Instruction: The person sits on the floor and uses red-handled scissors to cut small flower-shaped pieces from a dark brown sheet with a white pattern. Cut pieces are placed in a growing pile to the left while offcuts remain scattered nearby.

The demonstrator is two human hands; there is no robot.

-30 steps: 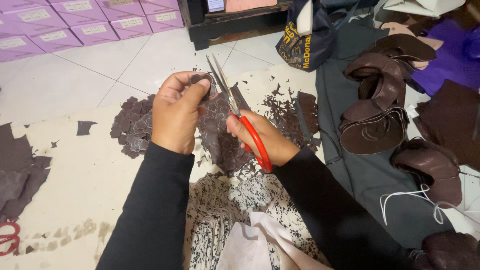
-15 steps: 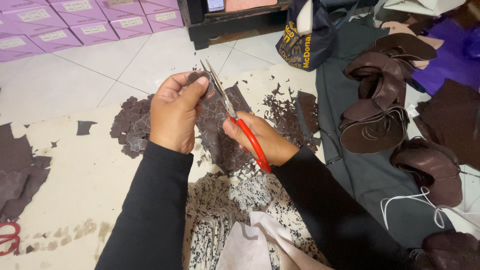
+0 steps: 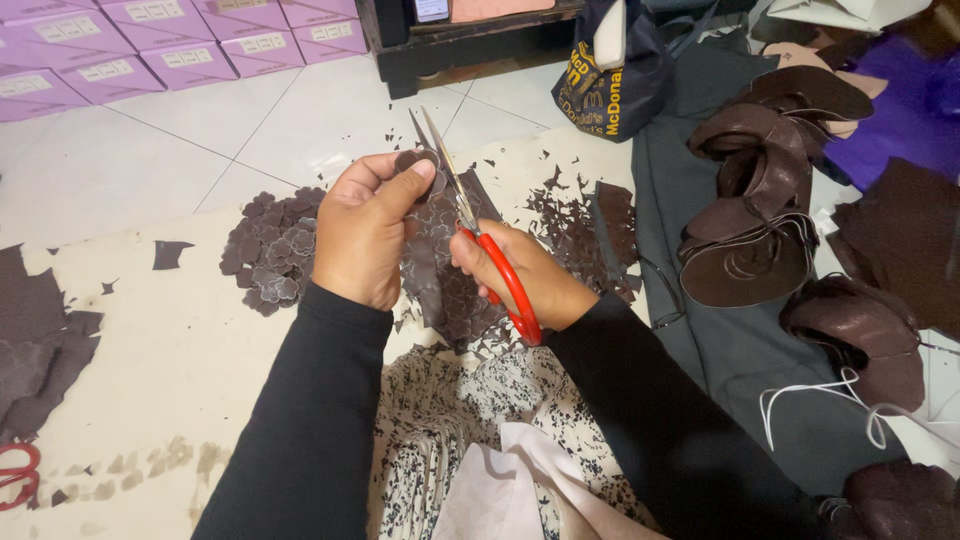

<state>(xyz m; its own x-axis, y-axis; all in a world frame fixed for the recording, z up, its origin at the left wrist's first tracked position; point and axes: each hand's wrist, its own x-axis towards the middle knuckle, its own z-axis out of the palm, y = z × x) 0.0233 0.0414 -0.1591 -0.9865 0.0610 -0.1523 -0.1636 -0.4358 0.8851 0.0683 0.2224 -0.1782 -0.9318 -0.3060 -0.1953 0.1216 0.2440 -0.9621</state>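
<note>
Left hand (image 3: 362, 238): raised over the floor, fingers (image 3: 405, 190) clamped on the top edge of a dark brown leather strip (image 3: 440, 280), thumb pressed on a small round lobe at its tip.

Leather strip: hangs between the two hands, scalloped along its edge, lower end reaching toward the lap.

Right hand (image 3: 520, 275): fingers closed through the red handles of the scissors (image 3: 470, 225).

Scissors: blades slightly parted, pointing up and away, lying against the right edge of the strip just beside the left thumb.

Flower cut-outs (image 3: 270, 250): a heap of small brown shapes on the cream sheet (image 3: 150, 340), just left of the left hand.

Scraps (image 3: 575, 225): brown offcuts scattered on the sheet to the right of the scissors.

Shoe uppers (image 3: 750, 200): dark brown, stacked on grey cloth (image 3: 720, 340) at right (white cord lies near the lower ones).

Boxes (image 3: 150, 50): pale purple, in rows at top left on the tiled floor (image 3: 300, 120).

Second scissors (image 3: 15, 475): red handles only, at the left edge.

Bag (image 3: 610, 75): dark, standing at top centre.
</note>
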